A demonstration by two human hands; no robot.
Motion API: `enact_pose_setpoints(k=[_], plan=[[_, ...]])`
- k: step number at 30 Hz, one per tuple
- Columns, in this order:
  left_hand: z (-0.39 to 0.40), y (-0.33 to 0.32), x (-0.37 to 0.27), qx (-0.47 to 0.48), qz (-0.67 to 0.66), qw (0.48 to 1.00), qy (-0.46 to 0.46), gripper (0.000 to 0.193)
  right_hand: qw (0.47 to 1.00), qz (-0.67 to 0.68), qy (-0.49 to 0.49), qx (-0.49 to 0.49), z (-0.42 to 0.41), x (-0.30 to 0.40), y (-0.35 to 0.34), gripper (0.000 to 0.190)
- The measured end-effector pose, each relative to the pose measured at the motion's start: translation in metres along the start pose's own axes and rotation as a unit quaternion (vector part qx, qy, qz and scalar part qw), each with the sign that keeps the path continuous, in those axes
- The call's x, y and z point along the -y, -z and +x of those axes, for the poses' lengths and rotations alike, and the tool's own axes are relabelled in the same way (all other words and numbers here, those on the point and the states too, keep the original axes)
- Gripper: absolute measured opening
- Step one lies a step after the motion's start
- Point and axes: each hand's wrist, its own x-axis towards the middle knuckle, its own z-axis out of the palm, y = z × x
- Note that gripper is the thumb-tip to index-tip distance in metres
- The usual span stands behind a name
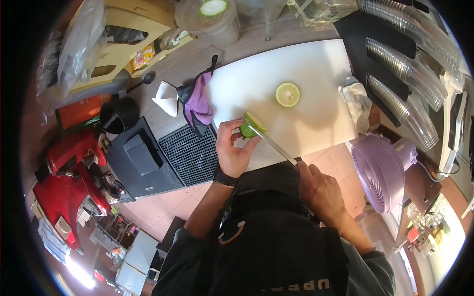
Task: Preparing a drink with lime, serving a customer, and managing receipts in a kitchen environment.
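Note:
My left hand (234, 151), with a black watch on its wrist, grips a green lime half (250, 127) between thumb and fingers near the front left of the white cutting board (318, 66). In my right hand (320, 188) is a knife (277, 145), its narrow blade pointing up and left. The blade lies against the lime half; how deep it sits cannot be told. Another lime half (287, 94) rests on the board with its pale cut face up, further back and to the right.
A purple cloth (200, 98) touches the board's left edge, beside a black rubber mat (190, 153). Behind stands a plastic tub (211, 27) with a lime slice on top. Crumpled white cloth or paper (355, 103), stacked clear cups (403, 111) and a purple fan (377, 174) are at the right.

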Motion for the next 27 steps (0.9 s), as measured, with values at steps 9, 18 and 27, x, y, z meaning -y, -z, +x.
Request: enact_pose_setpoints(k=[9,18,27], plan=[[0.003,0.001,-0.001,0.005,0.005,1.000,-0.012,0.051,1.000,0.007,-0.016,0.010,0.005,0.007,0.000,0.020],[0.005,0.002,-0.007,0.009,0.030,0.999,-0.020,0.051,0.998,0.005,-0.029,0.058,0.043,-0.003,-0.028,0.016],[-0.009,0.011,0.010,0.028,0.016,0.999,-0.008,0.057,0.998,0.065,-0.013,0.023,0.073,-0.022,-0.066,0.015]])
